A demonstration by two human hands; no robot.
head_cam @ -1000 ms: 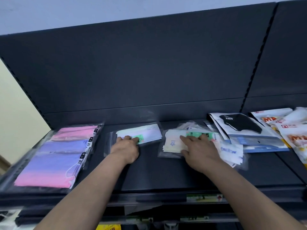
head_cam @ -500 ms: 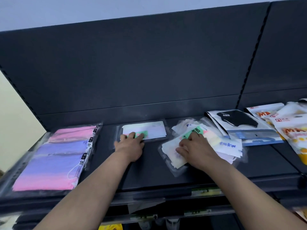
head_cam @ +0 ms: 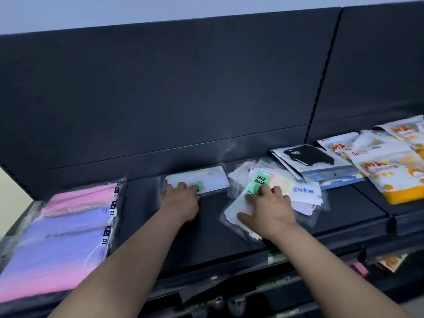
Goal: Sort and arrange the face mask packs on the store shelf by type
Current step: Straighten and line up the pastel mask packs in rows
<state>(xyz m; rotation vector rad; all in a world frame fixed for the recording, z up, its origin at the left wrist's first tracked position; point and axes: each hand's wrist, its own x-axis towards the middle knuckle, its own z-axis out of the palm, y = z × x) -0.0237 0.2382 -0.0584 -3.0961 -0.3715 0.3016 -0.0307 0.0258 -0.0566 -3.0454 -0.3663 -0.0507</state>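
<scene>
Dark shelf [head_cam: 206, 226], right hand [head_cam: 268, 212] on clear pack [head_cam: 235, 211], more askew than before.

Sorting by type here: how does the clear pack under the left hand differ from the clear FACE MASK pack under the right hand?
The clear pastel-striped pack under the left hand lies square to the shelf back, alone; the clear green-labelled FACE MASK pack under the right hand lies skewed atop a loose pile. Both are clear bags with green labels.
</scene>
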